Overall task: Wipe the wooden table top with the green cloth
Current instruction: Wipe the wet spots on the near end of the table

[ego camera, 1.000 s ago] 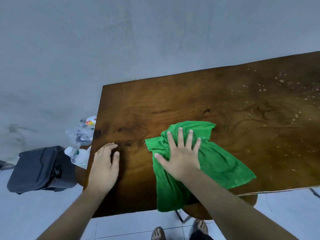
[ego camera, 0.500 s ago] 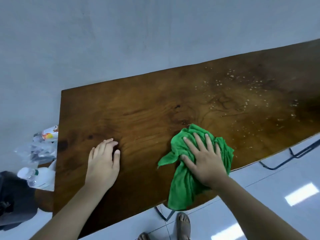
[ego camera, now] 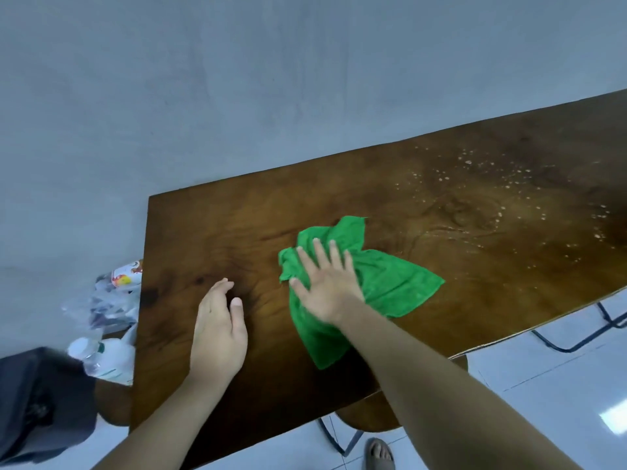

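Note:
The dark wooden table top fills the middle and right of the head view. A crumpled green cloth lies on it near the front edge. My right hand presses flat on the cloth's left part, fingers spread. My left hand rests on bare wood to the left of the cloth, palm down, holding nothing. White droplets or specks dot the table's right part, beyond the cloth.
Left of the table stand a plastic bottle, crumpled plastic bags and a dark bag. A grey wall lies behind the table. Under the front edge show a stool seat, black metal legs and my sandalled foot.
My right hand has slid the cloth to the left and farther from the front edge, and the cloth has spread out to the right. My left hand has stayed on the wood.

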